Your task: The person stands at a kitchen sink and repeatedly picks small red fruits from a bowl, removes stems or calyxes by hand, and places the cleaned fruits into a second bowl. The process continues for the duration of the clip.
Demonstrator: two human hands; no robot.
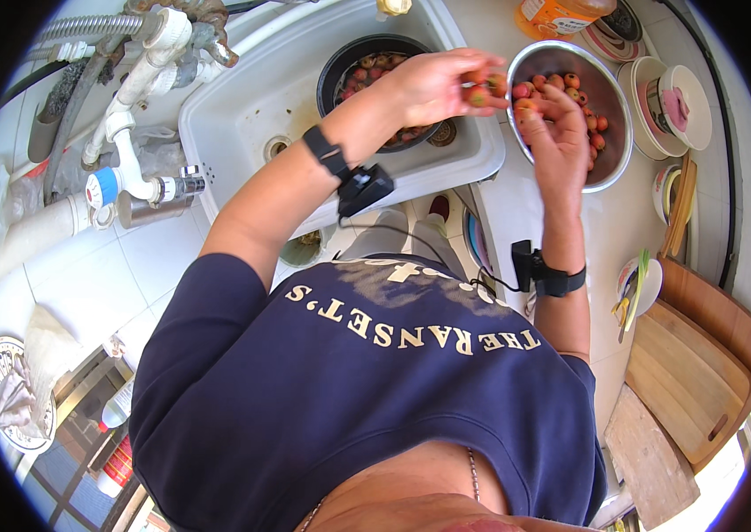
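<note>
My left hand (434, 83) holds several small red fruits (478, 97), which look like haws, between the black basin and the steel bowl. Over the left side of the steel bowl (623, 149), my right hand (562, 143) pinches one red fruit (524, 106) between thumb and fingers. More red fruits (596, 126) lie in that bowl, partly covered by the right hand. The black basin (330, 66) stands inside the white sink (242, 120) and holds many similar fruits (375, 66), apparently in water. My left forearm hides part of the basin.
A white pipe with a blue-handled valve (104, 187) juts out left of the sink. Right of the steel bowl, stacked bowls (695, 126) stand on the counter (515, 206). Nearer me are wooden cutting boards (688, 379). An orange-labelled jar (558, 18) is at the back.
</note>
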